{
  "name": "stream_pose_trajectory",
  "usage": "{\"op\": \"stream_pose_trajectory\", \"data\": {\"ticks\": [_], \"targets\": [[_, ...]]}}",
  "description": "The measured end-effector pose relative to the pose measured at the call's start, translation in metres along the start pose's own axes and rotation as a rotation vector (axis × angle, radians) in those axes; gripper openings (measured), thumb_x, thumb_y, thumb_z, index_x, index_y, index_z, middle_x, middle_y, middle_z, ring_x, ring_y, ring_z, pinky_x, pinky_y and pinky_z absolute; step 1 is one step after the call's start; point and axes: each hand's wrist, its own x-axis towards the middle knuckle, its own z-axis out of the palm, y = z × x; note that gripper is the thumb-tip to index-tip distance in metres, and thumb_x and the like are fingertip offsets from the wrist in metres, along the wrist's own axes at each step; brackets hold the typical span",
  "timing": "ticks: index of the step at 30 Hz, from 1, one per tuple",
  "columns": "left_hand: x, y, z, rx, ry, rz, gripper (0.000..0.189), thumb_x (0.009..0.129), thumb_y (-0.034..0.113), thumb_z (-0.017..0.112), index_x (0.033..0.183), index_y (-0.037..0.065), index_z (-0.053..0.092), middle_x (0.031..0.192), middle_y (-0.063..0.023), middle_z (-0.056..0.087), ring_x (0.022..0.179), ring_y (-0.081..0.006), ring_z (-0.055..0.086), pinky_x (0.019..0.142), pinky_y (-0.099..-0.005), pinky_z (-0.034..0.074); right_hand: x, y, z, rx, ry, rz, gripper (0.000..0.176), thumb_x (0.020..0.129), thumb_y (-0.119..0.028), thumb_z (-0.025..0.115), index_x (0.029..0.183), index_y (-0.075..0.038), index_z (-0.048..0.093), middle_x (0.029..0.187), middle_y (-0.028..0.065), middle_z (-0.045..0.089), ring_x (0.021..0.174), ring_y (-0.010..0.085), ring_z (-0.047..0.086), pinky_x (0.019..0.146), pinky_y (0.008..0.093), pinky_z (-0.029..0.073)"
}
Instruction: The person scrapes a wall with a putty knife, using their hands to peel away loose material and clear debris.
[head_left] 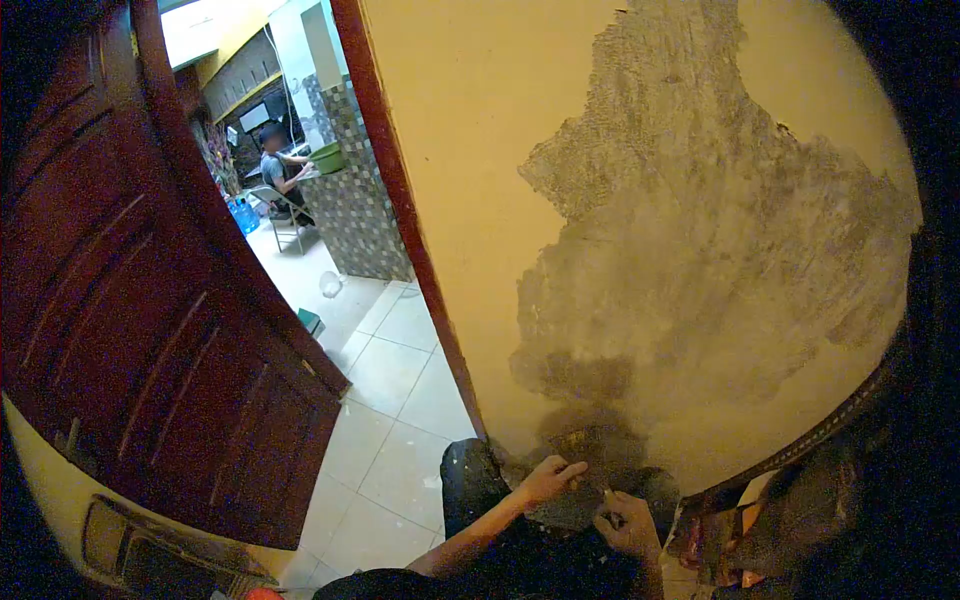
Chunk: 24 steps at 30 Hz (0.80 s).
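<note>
My left hand reaches in from the bottom centre, its fingers curled together in front of the lower wall; what they hold, if anything, is too small to name. Just right of it and apart from it, my right hand is closed in a pinch, with a tiny pale bit at its fingertips that I cannot make out. Behind both hands stands a yellow wall with a large bare grey patch, darker near the bottom.
A dark red door stands open at left, beside a tiled floor. Beyond the doorway a person sits on a folding chair near a green basin. Dark clothing lies below my hands, and blurred coloured items are at lower right.
</note>
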Motion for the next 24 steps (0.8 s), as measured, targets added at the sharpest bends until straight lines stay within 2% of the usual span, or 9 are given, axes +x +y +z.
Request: {"op": "stream_pose_trajectory", "data": {"ticks": [4, 6, 7, 9, 15, 19, 21, 22, 24], "targets": [[-0.004, 0.001, -0.002, 0.066, -0.046, 0.034, 0.057, 0.097, 0.047, 0.057, 0.063, 0.002, 0.066, 0.052, -0.0084, 0.054, 0.051, -0.0165, 0.052, 0.051, -0.0355, 0.039, -0.003, -0.002, 0.001, 0.071, 0.015, 0.011, 0.013, 0.077, -0.015, 0.073, 0.080, -0.006, 0.064, 0.072, 0.0122, 0.058, 0.055, 0.0260, 0.055, 0.052, 0.0361, 0.044], [0.000, 0.000, 0.001, 0.021, 0.000, 0.093, 0.057, 0.097, 0.046, 0.058, 0.062, 0.002, 0.065, 0.050, -0.0073, 0.053, 0.048, -0.0165, 0.052, 0.048, -0.0349, 0.038, -0.004, 0.000, -0.001, -0.076, -0.068, 0.110, 0.018, 0.078, -0.021, 0.072, 0.082, -0.004, 0.065, 0.076, 0.0138, 0.063, 0.069, 0.0333, 0.061, 0.066, 0.0424, 0.050], [-0.003, 0.010, -0.001, 0.018, -0.002, 0.092, 0.057, 0.097, 0.046, 0.058, 0.062, 0.002, 0.065, 0.050, -0.0073, 0.053, 0.048, -0.0165, 0.052, 0.048, -0.0349, 0.038, -0.005, 0.003, 0.002, -0.077, -0.069, 0.114, 0.018, 0.078, -0.021, 0.072, 0.082, -0.004, 0.065, 0.076, 0.0138, 0.063, 0.069, 0.0333, 0.061, 0.066, 0.0424, 0.050], [-0.014, 0.040, -0.005, 0.081, -0.063, -0.029, 0.058, 0.096, 0.047, 0.059, 0.060, 0.003, 0.064, 0.050, -0.0059, 0.054, 0.047, -0.0145, 0.050, 0.047, -0.0336, 0.037, -0.011, 0.013, 0.009, -0.013, 0.089, -0.021, 0.012, 0.076, -0.013, 0.072, 0.079, -0.006, 0.063, 0.068, 0.0113, 0.055, 0.055, 0.0259, 0.053, 0.053, 0.0376, 0.042], [-0.006, 0.018, -0.002, 0.078, -0.037, 0.025, 0.058, 0.095, 0.048, 0.060, 0.059, 0.003, 0.063, 0.050, -0.0041, 0.053, 0.047, -0.0127, 0.048, 0.047, -0.0326, 0.037, -0.008, 0.009, 0.002, 0.037, -0.011, 0.017, 0.014, 0.076, -0.017, 0.073, 0.080, -0.006, 0.064, 0.071, 0.0118, 0.057, 0.056, 0.0268, 0.054, 0.054, 0.0382, 0.044], [-0.011, 0.030, -0.003, 0.100, -0.038, -0.016, 0.057, 0.095, 0.049, 0.060, 0.061, 0.003, 0.063, 0.050, -0.0037, 0.052, 0.047, -0.0135, 0.049, 0.047, -0.0329, 0.037, -0.008, 0.010, 0.005, 0.008, 0.053, -0.017, 0.015, 0.077, -0.018, 0.073, 0.081, -0.006, 0.066, 0.072, 0.0118, 0.058, 0.055, 0.0259, 0.055, 0.053, 0.0370, 0.044], [-0.010, 0.019, -0.001, 0.156, 0.055, 0.202, 0.059, 0.095, 0.050, 0.059, 0.061, 0.003, 0.063, 0.051, -0.0038, 0.053, 0.048, -0.0137, 0.049, 0.048, -0.0332, 0.037, -0.008, 0.012, 0.005, 0.018, 0.037, -0.055, 0.015, 0.077, -0.017, 0.073, 0.084, -0.005, 0.067, 0.072, 0.0119, 0.058, 0.053, 0.0246, 0.055, 0.053, 0.0356, 0.045], [-0.009, 0.023, -0.003, 0.160, 0.055, 0.205, 0.059, 0.095, 0.050, 0.059, 0.061, 0.003, 0.063, 0.051, -0.0038, 0.053, 0.048, -0.0137, 0.049, 0.048, -0.0332, 0.037, -0.009, 0.012, 0.004, 0.019, 0.041, -0.057, 0.015, 0.077, -0.017, 0.073, 0.084, -0.005, 0.067, 0.072, 0.0119, 0.058, 0.053, 0.0246, 0.055, 0.053, 0.0356, 0.045], [-0.008, 0.029, -0.006, 0.047, 0.066, -0.063, 0.060, 0.096, 0.051, 0.058, 0.059, 0.003, 0.061, 0.050, -0.0040, 0.052, 0.048, -0.0137, 0.049, 0.048, -0.0342, 0.037, -0.012, 0.012, 0.003, -0.009, 0.009, -0.008, 0.016, 0.077, -0.016, 0.073, 0.085, -0.004, 0.067, 0.073, 0.0122, 0.060, 0.054, 0.0238, 0.056, 0.053, 0.0349, 0.046]]}}
